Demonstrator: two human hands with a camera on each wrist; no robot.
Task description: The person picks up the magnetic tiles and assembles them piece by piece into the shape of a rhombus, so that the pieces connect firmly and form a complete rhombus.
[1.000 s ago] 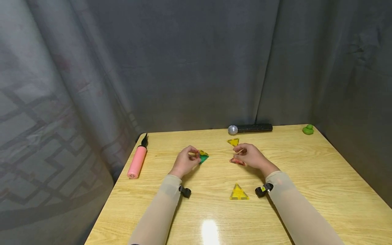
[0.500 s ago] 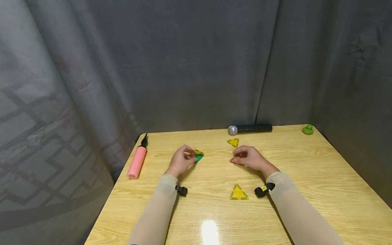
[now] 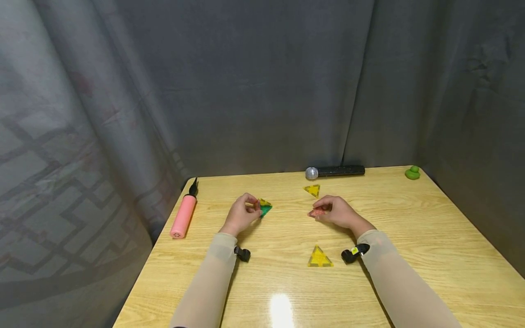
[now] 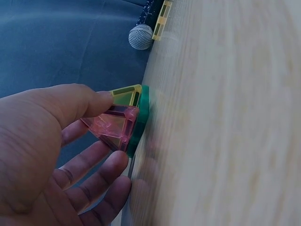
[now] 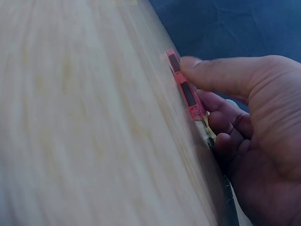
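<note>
My left hand (image 3: 242, 213) pinches a small joined group of translucent triangular magnetic tiles, left of the table's middle. In the left wrist view, the thumb lies against the red tile (image 4: 113, 125), with a yellow tile (image 4: 126, 97) behind it and a green tile (image 4: 139, 120) along the table side. Across from it, my right hand (image 3: 338, 212) pinches a single red triangular magnetic tile (image 3: 316, 212) by its edges, thumb on one side and fingers on the other. The right wrist view shows that tile edge-on, close to the tabletop.
One yellow triangular tile (image 3: 313, 190) lies beyond the right hand, another (image 3: 320, 257) nearer the front. A black microphone (image 3: 336, 171) lies along the back edge. At far left is a pink hand pump (image 3: 184, 216); a green figure (image 3: 412, 172) sits at the back right corner.
The left hand has shifted slightly left with its joined tiles. My right fingers have closed onto the red tile, whose face now shows more.
</note>
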